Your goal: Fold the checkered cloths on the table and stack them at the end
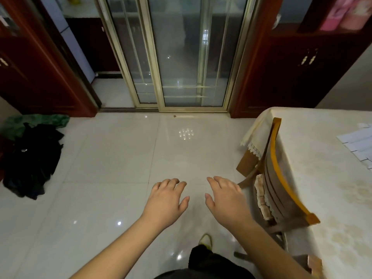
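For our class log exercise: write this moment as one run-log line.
left hand: open, empty | right hand: open, empty | table: right | checkered cloths: unseen

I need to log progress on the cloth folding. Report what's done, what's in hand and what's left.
Done: nothing visible; no folded stack shows on the table, only white papers at its far edge. In hand: nothing; the left hand and right hand hover open over the tiled floor, beside the chair. Left: apparently everything. No checkered cloths are in view, so they must first be found.
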Demonstrator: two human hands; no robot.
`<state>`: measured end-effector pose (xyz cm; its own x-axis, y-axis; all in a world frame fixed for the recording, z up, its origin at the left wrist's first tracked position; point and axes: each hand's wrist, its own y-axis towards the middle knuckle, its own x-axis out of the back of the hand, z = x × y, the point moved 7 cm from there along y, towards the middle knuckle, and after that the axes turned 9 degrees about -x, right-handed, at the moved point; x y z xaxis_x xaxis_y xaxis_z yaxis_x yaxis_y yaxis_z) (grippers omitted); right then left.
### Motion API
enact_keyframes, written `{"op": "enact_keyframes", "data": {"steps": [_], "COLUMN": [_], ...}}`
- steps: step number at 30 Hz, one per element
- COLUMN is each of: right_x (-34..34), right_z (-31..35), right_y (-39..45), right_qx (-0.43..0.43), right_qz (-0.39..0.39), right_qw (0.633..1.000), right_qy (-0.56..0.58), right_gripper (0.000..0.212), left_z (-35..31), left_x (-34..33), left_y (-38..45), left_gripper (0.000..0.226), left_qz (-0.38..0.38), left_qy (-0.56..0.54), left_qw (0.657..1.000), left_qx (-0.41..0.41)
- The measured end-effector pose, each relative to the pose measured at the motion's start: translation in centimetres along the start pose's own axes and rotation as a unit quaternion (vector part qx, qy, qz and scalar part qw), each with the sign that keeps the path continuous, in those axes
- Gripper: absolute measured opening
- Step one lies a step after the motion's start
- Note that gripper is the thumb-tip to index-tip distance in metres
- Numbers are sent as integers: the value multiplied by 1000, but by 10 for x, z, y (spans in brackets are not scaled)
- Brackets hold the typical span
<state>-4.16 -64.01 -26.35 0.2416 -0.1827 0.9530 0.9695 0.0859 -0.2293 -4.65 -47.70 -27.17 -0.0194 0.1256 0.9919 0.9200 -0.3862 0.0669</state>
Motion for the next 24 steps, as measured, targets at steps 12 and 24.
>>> {"op": "enact_keyframes", "data": {"steps": [12, 24], "right_x": [43, 73], "right_z": [-58, -72], "right_y": [136, 283], "right_qx": [-9, -88], "right_qz": [0, -14], "right_qw": [1000, 996], "right_qy": [20, -33], "right_gripper": [52, 47], "left_z": [3, 71], "left_x": [2, -19], "left_y": [171, 320], "left_gripper": [47, 49], "left_qz": [45, 65], "left_qy": [9, -31], "left_qw": [998, 996], "left_qx": [-35, -55]}}
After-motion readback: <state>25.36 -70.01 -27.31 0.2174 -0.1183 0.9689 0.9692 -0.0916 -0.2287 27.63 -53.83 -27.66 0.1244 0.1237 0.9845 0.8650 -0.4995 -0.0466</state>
